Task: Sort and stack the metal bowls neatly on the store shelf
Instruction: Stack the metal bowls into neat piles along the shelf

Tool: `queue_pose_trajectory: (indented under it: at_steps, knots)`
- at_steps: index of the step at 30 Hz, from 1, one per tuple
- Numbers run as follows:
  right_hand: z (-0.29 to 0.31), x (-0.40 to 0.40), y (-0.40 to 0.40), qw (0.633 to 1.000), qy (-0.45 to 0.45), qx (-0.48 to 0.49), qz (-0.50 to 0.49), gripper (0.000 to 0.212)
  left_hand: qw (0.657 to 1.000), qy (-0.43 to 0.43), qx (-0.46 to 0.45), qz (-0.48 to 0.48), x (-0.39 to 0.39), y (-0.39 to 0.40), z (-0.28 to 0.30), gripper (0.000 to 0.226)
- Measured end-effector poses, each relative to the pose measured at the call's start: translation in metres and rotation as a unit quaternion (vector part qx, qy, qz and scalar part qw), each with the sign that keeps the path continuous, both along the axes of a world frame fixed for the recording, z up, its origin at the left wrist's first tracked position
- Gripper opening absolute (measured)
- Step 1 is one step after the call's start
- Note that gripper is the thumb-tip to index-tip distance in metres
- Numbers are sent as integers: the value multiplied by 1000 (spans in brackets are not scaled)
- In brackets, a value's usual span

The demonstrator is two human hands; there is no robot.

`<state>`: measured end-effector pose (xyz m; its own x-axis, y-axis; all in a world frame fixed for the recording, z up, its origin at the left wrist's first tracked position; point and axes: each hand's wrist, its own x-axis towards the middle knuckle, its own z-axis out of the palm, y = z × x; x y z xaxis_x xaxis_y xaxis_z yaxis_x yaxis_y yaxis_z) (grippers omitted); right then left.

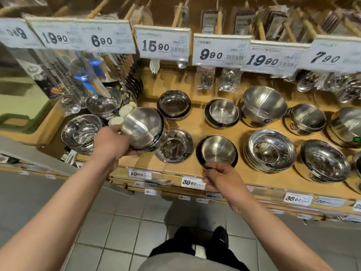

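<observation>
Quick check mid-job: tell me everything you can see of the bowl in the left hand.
The bowl is brushed, shiny metal, round and deep, with a dark sticker near its rim. It is tipped so its outer wall and base face the camera and its opening points away towards the shelf. The left hand grips it from the near left side, holding it above the shelf's front left area, over a shallow metal dish. Whether it touches that dish is unclear.

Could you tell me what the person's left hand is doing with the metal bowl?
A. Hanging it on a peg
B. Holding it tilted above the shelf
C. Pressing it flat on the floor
B: the left hand holds the tilted bowl lifted over the shelf.
</observation>
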<state>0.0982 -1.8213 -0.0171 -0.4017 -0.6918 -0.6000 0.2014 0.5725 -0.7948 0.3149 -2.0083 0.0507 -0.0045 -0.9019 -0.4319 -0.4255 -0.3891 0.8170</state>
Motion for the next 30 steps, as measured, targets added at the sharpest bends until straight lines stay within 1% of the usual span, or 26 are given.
queue_pose_trajectory:
  at_steps: [2,3,5,6,7,8,10,12,15,18,22,24,27,30]
  knots:
    - [-6,16,-17,1000,-2,8,23,29,1000,8,3,10,10,8,4,28]
    - [-9,24,-27,999,-17,15,33,36,1000,12,6,12,14,13,5,30]
    - [-16,41,-47,995,-82,35,34,52,1000,7,8,16,22,21,6,36]
    - [-18,49,-57,992,-110,46,30,56,1000,-5,5,21,26,24,5,40]
    - [-21,56,-66,991,-118,52,18,56,999,-20,2,27,30,27,3,43]
    - [-24,61,-73,993,-111,47,2,52,999,-36,-2,30,34,29,0,42]
    - [-33,70,-84,992,-116,14,-54,34,998,-53,-8,33,44,34,-6,43]
    - [-41,74,-91,985,-129,21,-115,30,998,-58,-6,36,52,40,-11,48]
    - [-50,72,-97,987,-96,38,-126,33,997,-58,0,41,60,48,-15,51]
    - [-43,71,-94,987,-90,42,-125,40,997,-69,0,43,66,51,-17,52]
    - [-25,62,-84,994,-71,-3,-79,26,996,-70,-1,48,63,52,-16,54]
    - [-11,48,-79,995,-45,-33,-86,26,997,-63,-1,47,58,52,-17,52]
    - [8,19,-66,989,-1,-65,-130,25,998,-62,3,29,42,52,-21,50]
    - [20,-11,-39,987,68,-62,-132,29,998,-58,0,-12,16,49,-30,45]
